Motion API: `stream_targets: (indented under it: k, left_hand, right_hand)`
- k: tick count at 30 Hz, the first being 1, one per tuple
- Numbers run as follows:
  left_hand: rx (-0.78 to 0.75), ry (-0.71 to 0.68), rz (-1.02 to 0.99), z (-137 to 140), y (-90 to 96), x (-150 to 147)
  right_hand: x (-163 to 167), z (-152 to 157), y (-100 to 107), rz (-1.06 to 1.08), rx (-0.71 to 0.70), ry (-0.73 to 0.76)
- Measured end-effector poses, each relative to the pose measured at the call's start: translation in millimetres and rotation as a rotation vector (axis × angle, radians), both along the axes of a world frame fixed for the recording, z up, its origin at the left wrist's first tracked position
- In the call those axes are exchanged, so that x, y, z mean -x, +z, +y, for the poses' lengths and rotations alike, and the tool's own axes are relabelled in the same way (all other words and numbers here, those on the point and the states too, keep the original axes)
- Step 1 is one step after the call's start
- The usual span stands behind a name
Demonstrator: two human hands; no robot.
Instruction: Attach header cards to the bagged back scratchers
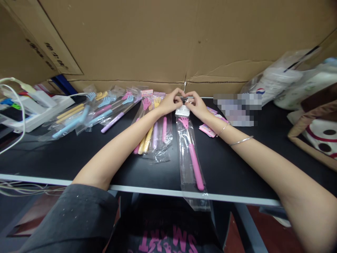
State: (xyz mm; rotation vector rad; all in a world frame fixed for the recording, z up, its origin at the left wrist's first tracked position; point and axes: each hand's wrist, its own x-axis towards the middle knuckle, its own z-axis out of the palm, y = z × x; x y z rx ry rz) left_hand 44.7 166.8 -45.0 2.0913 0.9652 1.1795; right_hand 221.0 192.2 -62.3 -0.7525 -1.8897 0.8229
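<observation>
A pink back scratcher (195, 165) with a small hand-shaped head lies in a clear plastic bag (185, 179) in front of me, the bag's lower end hanging over the table edge. At the bag's top is a white header card (182, 111). My left hand (172, 102) and my right hand (195, 104) meet there, fingers bent and closed on the card's upper part from both sides. Their fingertips partly hide the card's top edge. Beside my right wrist lie several pink printed cards (207, 130). Left of the bag, several bagged back scratchers (155, 135) lie under my left forearm.
More bagged back scratchers (105, 112) are spread at the left, near a white power strip (39, 112) with cables. At the right stand a bagged white cup (279, 82) and a brown-handled bag (321, 130). Cardboard (158, 42) walls off the back of the black table (223, 172).
</observation>
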Motion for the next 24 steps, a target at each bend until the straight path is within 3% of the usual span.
stream_targets:
  k: [14, 24]
  left_hand:
    - [-0.057, 0.058, -0.046, 6, -0.2, 3]
    - [0.016, 0.049, -0.062, -5, 7.2, 2]
  right_hand:
    - [1, -9, 6, -0.001, 0.05, 0.07]
    - [3, -11, 10, -0.012, 0.011, 0.087]
